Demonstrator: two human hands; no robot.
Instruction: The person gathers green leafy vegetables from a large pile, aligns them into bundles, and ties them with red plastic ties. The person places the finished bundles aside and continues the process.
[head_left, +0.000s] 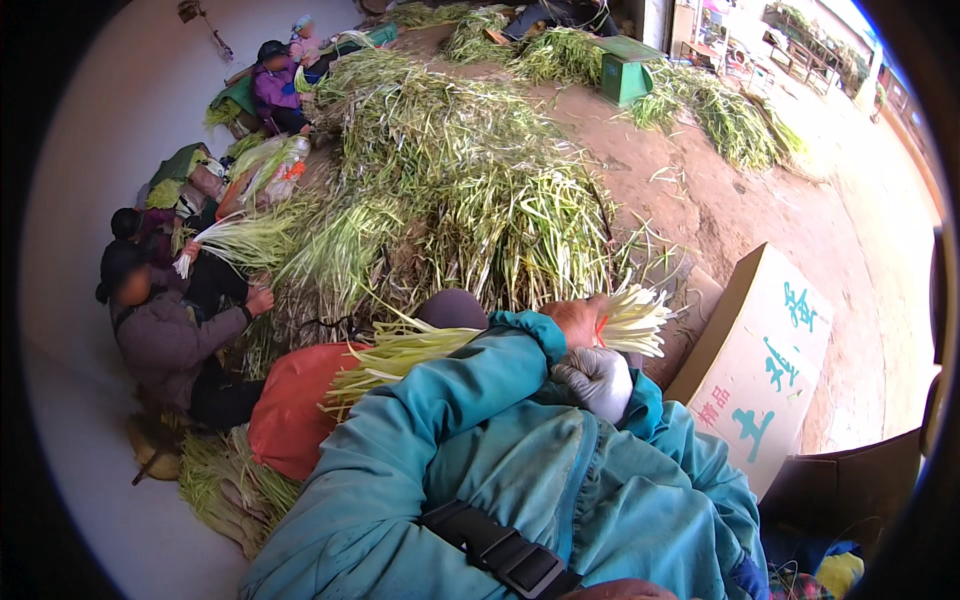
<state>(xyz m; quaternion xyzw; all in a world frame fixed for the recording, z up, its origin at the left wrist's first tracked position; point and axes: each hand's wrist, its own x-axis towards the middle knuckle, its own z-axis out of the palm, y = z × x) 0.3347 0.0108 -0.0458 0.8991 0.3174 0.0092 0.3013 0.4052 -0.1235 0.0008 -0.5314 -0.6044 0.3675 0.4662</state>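
A bundle of pale leafy stalks (636, 321), perhaps garlic greens, lies across my lap. Its white ends point right and its yellow-green leaves stretch left. My left hand (574, 321), bare and crossing from the left, grips the bundle near the white ends. A thin red tie (601, 330) shows beside its fingers. Just below, my right hand (596, 381) in a whitish glove is curled close against the left hand and the bundle. Its fingertips are hidden, so whether it pinches the tie or the stalks cannot be seen. Red sheeting (300, 409) lies under the leaf ends.
A large heap of green stalks (517, 232) spreads in front of me. At my right leans a cardboard box (757, 360) bearing writing. On the left, a seated person (169, 330) works; another person's hand holds a bunch (236, 240). A green metal scale (626, 71) stands farther back.
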